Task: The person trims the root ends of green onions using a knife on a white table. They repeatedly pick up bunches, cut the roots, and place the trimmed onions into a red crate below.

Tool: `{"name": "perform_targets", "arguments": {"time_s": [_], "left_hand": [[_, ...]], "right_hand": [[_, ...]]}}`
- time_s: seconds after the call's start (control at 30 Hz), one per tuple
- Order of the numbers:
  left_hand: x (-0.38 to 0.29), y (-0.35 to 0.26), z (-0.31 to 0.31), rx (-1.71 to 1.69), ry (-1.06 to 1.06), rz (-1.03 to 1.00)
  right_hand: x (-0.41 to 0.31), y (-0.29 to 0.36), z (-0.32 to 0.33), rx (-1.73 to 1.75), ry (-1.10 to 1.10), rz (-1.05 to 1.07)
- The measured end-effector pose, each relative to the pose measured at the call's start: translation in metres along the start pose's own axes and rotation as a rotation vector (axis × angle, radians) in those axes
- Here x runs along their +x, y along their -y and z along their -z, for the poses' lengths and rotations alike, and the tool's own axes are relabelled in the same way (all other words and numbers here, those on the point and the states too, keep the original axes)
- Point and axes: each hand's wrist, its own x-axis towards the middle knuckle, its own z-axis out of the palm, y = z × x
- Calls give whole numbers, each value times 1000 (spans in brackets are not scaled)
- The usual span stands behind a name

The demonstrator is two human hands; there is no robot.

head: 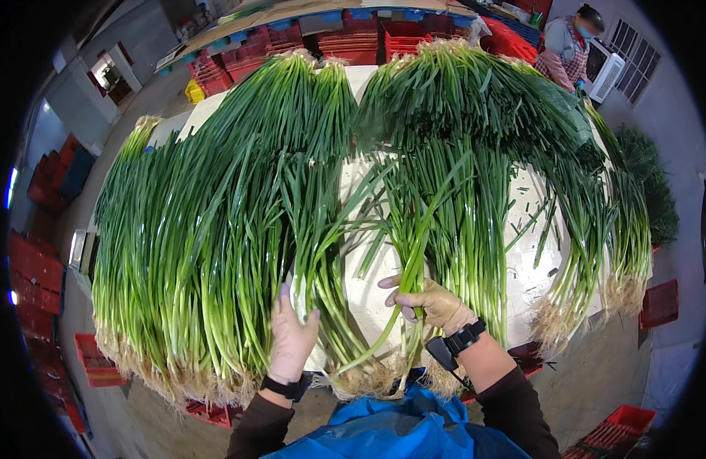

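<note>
My right hand (436, 304) is closed around a few green onion stalks (415, 261), whose leaves spread upward and whose roots hang near the table's front edge. At the edge of a dense left-hand pile of green onions (198, 246), my left hand (293, 338) is raised, thumb apart from the fingers, holding nothing. Whether it touches the pile I cannot tell. A small loose bunch (333, 310) lies between my hands, its pale roots (364, 376) toward me. Just right of my right hand lies another green onion bunch (473, 246).
More green onions (456, 92) lie across the far side of the white table (531, 292), roots pointing away. Cut leaf pieces litter its right part. Red crates (98, 358) stand on the floor around it. A masked person (565, 51) stands at the far right corner.
</note>
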Motion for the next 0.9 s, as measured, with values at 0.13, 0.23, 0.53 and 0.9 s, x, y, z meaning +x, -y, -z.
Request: {"name": "perform_targets", "arguments": {"time_s": [0.13, 0.23, 0.53, 0.9], "left_hand": [[-23, -30, 13, -653, 431, -147], [-31, -54, -4, -663, 996, -65], [-16, -41, -30, -1201, 605, 433], [-11, -117, -73, -1558, 1004, 562]], "right_hand": [[-4, 8, -5, -35, 10, 25], [-5, 17, -10, 53, 138, 104], [-30, 0, 38, 187, -475, 68], [-57, -60, 11, 416, -364, 163]]}}
